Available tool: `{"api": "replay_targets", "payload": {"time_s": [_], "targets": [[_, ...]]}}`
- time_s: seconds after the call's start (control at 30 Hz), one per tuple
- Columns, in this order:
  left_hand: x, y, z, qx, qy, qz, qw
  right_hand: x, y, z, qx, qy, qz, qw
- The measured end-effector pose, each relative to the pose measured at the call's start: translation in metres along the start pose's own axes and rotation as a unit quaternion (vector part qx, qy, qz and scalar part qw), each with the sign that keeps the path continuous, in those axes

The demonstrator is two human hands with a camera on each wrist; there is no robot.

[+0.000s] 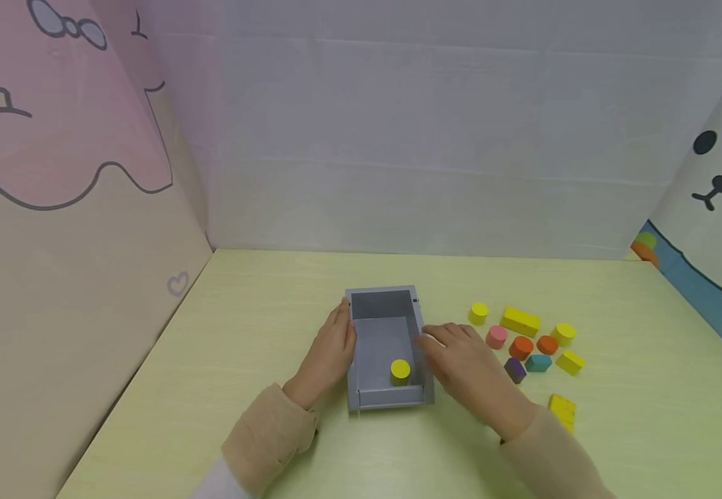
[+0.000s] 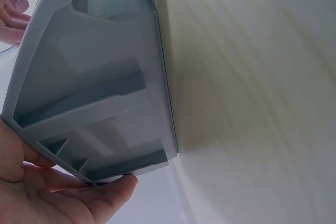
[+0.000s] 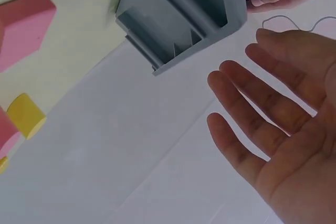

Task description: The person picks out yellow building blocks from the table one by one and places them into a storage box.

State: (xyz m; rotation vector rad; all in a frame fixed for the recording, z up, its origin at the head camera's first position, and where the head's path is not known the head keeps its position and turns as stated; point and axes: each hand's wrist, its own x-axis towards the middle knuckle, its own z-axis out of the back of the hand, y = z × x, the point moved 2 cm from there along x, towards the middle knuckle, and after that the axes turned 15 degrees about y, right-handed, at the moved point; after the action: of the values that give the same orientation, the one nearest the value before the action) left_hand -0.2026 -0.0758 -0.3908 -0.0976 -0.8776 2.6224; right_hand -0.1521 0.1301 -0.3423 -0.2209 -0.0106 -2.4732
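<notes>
A grey box (image 1: 383,346), open at the top, sits on the table with a yellow cylinder (image 1: 400,372) inside near its front end. My left hand (image 1: 330,350) grips the box's left wall. In the left wrist view, the fingers of that hand (image 2: 58,195) bend around the ribbed outer side. Close to the right wall is my right hand (image 1: 470,371), overlapping the rim in the head view. The right wrist view shows this hand (image 3: 294,114) holding nothing, its fingers spread and relaxed, with a gap between them and the box (image 3: 184,19).
Right of the box lie several coloured blocks: a long yellow block (image 1: 520,321), a pink cylinder (image 1: 496,337), a red cylinder (image 1: 521,348), a purple block (image 1: 515,370) and a teal block (image 1: 538,363). Another yellow block (image 1: 562,410) is partly behind the right sleeve. Walls enclose the table (image 1: 261,305).
</notes>
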Motion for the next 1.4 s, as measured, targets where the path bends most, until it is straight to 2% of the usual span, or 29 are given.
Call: {"api": "replay_targets", "payload": {"time_s": [0.2,0.43,0.73,1.1,1.4], "targets": [[-0.001,-0.001,0.001,-0.001,0.003,0.003,1.0,-0.013,-0.01,0.005,-0.003,0.012,-0.033,0.999],[-0.001,0.0,-0.001,0.001,0.0,0.004,1.0,-0.027,-0.021,0.002,-0.003,-0.005,-0.039,0.999],[-0.001,0.001,-0.001,-0.001,0.0,0.004,1.0,-0.042,-0.03,0.0,0.009,0.006,-0.053,0.999],[0.0,0.0,-0.001,-0.006,0.002,0.005,1.0,-0.058,-0.04,-0.005,0.012,0.056,-0.091,0.994],[-0.001,0.0,0.0,-0.009,0.006,0.007,0.9999,-0.068,-0.048,-0.012,0.026,0.112,-0.118,0.986]]}}
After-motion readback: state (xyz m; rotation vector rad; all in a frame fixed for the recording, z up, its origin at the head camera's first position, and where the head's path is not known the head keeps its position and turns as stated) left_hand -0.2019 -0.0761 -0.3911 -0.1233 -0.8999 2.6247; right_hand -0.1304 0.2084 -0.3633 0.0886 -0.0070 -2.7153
